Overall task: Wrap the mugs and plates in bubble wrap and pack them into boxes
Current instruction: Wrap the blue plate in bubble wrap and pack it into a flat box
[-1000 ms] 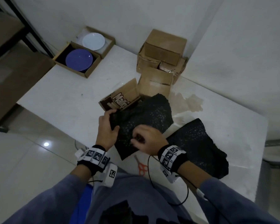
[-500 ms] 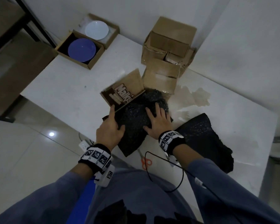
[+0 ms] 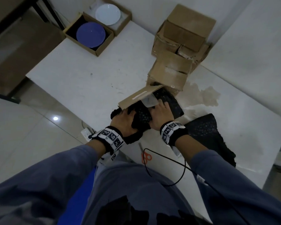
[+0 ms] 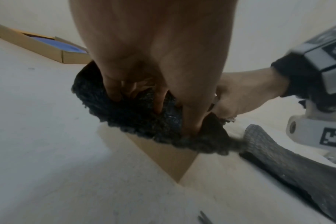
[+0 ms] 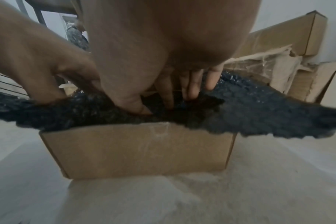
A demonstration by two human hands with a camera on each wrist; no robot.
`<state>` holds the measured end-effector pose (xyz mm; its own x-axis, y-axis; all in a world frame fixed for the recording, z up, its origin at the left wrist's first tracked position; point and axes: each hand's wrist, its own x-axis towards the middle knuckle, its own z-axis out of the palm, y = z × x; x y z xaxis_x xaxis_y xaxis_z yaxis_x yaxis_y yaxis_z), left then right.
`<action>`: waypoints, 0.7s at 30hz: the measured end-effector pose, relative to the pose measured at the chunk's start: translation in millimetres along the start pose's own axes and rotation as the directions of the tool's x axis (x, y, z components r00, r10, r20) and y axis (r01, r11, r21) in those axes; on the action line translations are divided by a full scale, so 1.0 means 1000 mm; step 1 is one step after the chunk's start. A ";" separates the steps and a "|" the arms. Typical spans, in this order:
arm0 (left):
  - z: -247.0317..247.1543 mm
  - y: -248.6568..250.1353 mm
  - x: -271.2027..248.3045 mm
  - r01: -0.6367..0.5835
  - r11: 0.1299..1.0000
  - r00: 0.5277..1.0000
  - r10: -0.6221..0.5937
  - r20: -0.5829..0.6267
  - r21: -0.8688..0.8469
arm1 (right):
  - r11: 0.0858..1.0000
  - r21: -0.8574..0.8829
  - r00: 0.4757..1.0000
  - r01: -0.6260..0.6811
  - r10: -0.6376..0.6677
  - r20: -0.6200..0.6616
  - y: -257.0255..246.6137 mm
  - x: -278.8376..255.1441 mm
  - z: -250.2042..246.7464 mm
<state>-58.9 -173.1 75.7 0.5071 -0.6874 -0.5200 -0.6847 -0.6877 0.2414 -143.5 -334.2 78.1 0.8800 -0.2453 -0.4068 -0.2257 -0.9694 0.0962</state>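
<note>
Left hand [image 3: 123, 118]: fingers spread and pushed down into the black bubble wrap [image 3: 140, 115] at the left side of the small open cardboard box [image 5: 140, 150]. Pressing, not pinching, from what the left wrist view shows.
Right hand [image 3: 161, 114]: same deal right beside it, fingers straight and dug into the wrap, thumb down too.
Black bubble wrap: stuffed in the box with ragged edges spilling over the rim on both sides. Can't tell what's bundled inside.
Box flap [image 3: 139, 98]: standing up tilted just behind the hands.
Scissors [image 3: 145, 155]: orange handles, lying at the near table edge between the forearms.
Second black bubble wrap sheet [image 3: 208, 135]: flat on the white table [image 3: 81, 82], just right of the right wrist.
Stacked cardboard boxes [image 3: 183, 39]: piled in the corner, right behind the open box.
Blue plate [image 3: 90, 34]: in a shallow box at the far left corner.
White plate [image 3: 107, 14]: in another box just past the blue one.
</note>
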 end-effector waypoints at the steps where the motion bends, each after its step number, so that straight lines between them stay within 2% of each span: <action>1: -0.001 0.001 0.001 0.011 1.000 1.000 -0.011 -0.004 0.025 | 1.000 -0.006 1.000 0.020 -0.020 0.013 0.003 0.001 -0.001; 8: 0.002 0.015 0.012 0.112 0.993 0.992 -0.110 -0.057 0.048 | 0.990 -0.143 0.999 -0.004 0.011 0.049 0.007 0.017 -0.011; 12: 0.000 0.013 0.017 0.109 0.982 0.994 -0.103 -0.045 0.155 | 0.990 -0.143 0.995 -0.006 0.021 0.098 0.003 0.027 -0.010; 17: -0.011 -0.002 0.030 0.015 0.946 1.000 -0.022 0.018 0.323 | 0.999 -0.027 0.982 -0.033 0.038 0.185 -0.003 0.027 -0.006; 21: -0.014 -0.008 0.032 -0.056 0.914 0.998 0.053 0.019 0.402 | 0.998 0.049 0.982 -0.032 0.023 0.186 -0.003 0.025 -0.001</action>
<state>-30.1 -193.3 68.5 0.4604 -0.7180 -0.5221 -0.8645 -0.4963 -0.0798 -120.4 -337.9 68.8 0.7815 -0.2617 -0.5663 -0.2743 -0.9595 0.0647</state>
